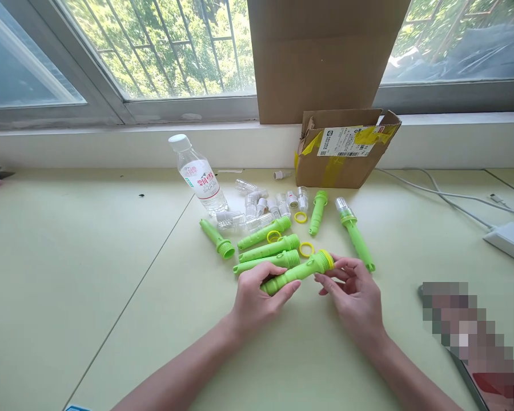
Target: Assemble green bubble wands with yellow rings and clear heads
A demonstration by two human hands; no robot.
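My left hand [259,299] is wrapped round the lower part of a green plastic flashlight handle [297,274], its threaded end pointing right. A yellow ring [326,259] sits around that threaded end. The fingers of my right hand [356,294] are curled at this ring, the index finger touching its far side; part of their grip is hidden. Several more green handles lie just beyond, among them one handle [269,249] beside loose yellow rings [306,249]. To the right lies a green handle [358,240] with a clear ribbed head [342,205] on it.
Several clear plastic heads [251,205] lie in a heap behind the handles. A water bottle [203,185] stands at their left, tilted in view. An opened cardboard box [338,165] is against the wall. At right are a white power strip [509,242], cables and a phone [466,365].
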